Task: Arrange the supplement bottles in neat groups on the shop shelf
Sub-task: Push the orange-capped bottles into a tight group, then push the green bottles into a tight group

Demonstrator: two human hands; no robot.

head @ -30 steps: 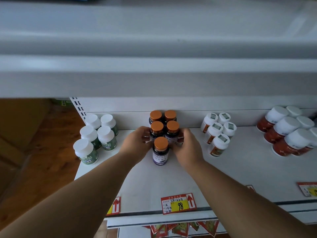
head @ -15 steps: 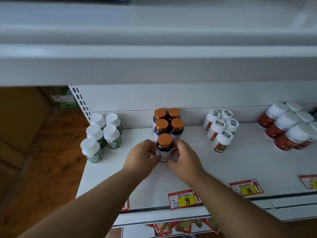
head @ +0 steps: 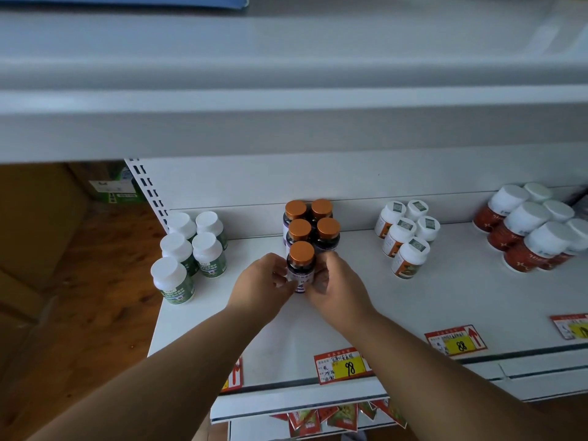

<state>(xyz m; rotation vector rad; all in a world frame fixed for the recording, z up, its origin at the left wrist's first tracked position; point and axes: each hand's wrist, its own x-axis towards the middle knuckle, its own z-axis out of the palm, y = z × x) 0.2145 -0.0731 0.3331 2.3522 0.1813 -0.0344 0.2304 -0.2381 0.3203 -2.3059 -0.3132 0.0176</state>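
Several dark bottles with orange caps (head: 313, 222) stand in a tight cluster at the middle back of the white shelf (head: 429, 300). The front orange-capped bottle (head: 301, 261) stands upright just ahead of them. My left hand (head: 262, 286) and my right hand (head: 339, 286) hold it from both sides, fingers over its purple label. Green-labelled white-capped bottles (head: 191, 249) are grouped at the left end. Small white bottles with orange labels (head: 405, 237) stand to the right, and red bottles with white caps (head: 534, 227) sit at the far right.
An upper shelf (head: 286, 116) overhangs the work area. Price tags (head: 342, 366) line the shelf's front edge. Beyond the left end lies a wooden floor (head: 95, 297) with cardboard boxes (head: 35, 211). Bare shelf surface lies between the bottle groups.
Both hands slid back from the second row of orange-capped bottles to the single front bottle and closed on it. The view has tilted slightly.
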